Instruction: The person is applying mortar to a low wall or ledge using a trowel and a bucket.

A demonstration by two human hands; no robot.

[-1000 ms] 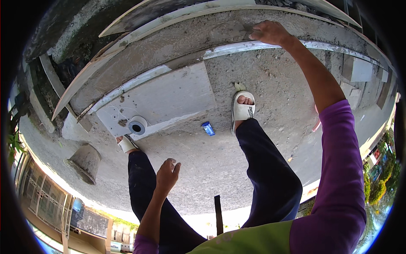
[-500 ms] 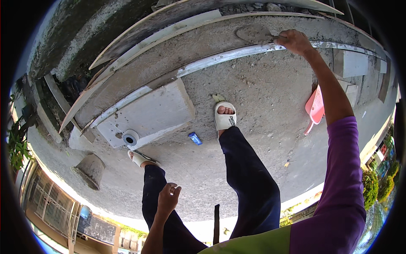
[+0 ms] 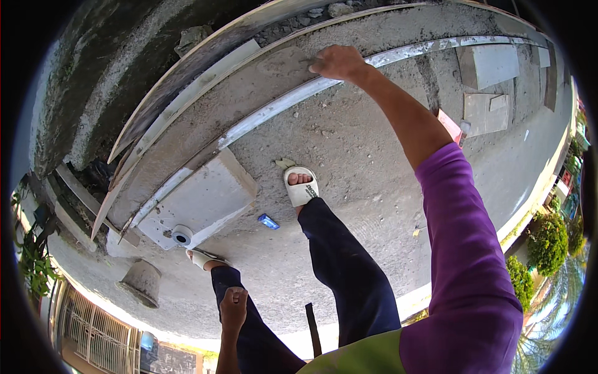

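Note:
My right hand (image 3: 339, 63) is closed round the handle of a trowel, reaching out over a long strip of wet grey mortar (image 3: 230, 93). The trowel's blade (image 3: 283, 62) points left and lies on the mortar, hard to tell from it by colour. A pale, mortar-smeared straight edge strip (image 3: 268, 109) borders the mortar on the near side, just below that hand. My left hand (image 3: 233, 306) is curled into a fist by my left knee, and nothing shows in it.
Thin boards (image 3: 162, 121) edge the mortar's far side. A pale flat slab (image 3: 202, 193) carries a round white and dark object (image 3: 182, 235). Nearby are a mortar-crusted bucket (image 3: 142, 282), a small blue packet (image 3: 268, 221), a pink scoop (image 3: 450, 126) and a pale block (image 3: 489, 65).
My right hand has swept the trowel leftward along the mortar. My left hand has curled tighter near the knee. The whole view has shifted and turned a little.

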